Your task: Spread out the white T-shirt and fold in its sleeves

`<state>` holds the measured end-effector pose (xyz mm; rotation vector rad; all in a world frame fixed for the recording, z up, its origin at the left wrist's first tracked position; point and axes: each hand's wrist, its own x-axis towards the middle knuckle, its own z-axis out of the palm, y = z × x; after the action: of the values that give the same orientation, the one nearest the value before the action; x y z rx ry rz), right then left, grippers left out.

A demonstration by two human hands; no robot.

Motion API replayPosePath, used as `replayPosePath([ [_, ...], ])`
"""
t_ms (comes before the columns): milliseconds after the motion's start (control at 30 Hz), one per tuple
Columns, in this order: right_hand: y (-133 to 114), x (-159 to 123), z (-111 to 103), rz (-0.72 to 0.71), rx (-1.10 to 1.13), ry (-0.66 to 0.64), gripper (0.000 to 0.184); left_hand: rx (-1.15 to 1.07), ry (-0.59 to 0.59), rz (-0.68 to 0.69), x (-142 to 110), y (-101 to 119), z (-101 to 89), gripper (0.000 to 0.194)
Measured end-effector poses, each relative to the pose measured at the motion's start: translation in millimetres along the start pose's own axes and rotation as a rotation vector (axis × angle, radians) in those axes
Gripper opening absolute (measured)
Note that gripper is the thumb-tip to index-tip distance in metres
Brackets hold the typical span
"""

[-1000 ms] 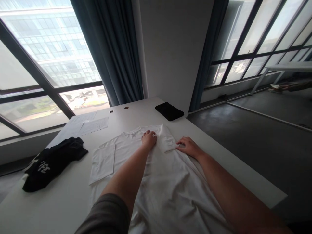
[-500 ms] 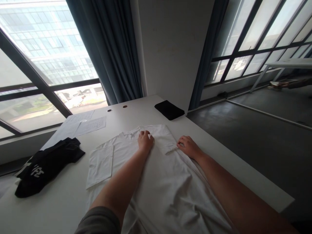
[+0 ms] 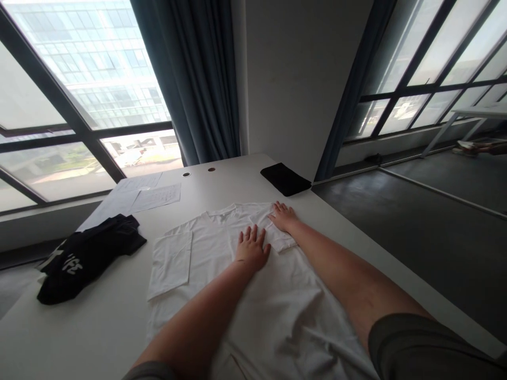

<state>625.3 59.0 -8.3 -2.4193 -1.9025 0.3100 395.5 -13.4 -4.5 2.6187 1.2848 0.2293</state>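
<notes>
Left hand (image 3: 252,248) lies flat, fingers spread, on the chest of a white T-shirt (image 3: 237,295) laid out on the desk (image 3: 99,327). My right hand (image 3: 283,215) is also flat and empty, pressing the folded-in sleeve near the collar. I judge this as smoothing mid-fold; the next move calls for gripping a shirt edge. Both arms reach forward, nearly straight. Black shirt (image 3: 85,256) lies at left, black cloth (image 3: 285,178) beyond, papers (image 3: 142,192) near the window.
</notes>
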Motion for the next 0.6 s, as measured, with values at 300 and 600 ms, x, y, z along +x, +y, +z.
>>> replayPosePath([
  [300,5,20,1,0.062,0.039,0.003,0.077,-0.007,0.002,0.007,-21,1,-7.1,0.07],
  [600,47,-74,26,0.024,-0.024,0.076,0.076,-0.041,0.015,0.011,-19,1,-6.6,0.071],
])
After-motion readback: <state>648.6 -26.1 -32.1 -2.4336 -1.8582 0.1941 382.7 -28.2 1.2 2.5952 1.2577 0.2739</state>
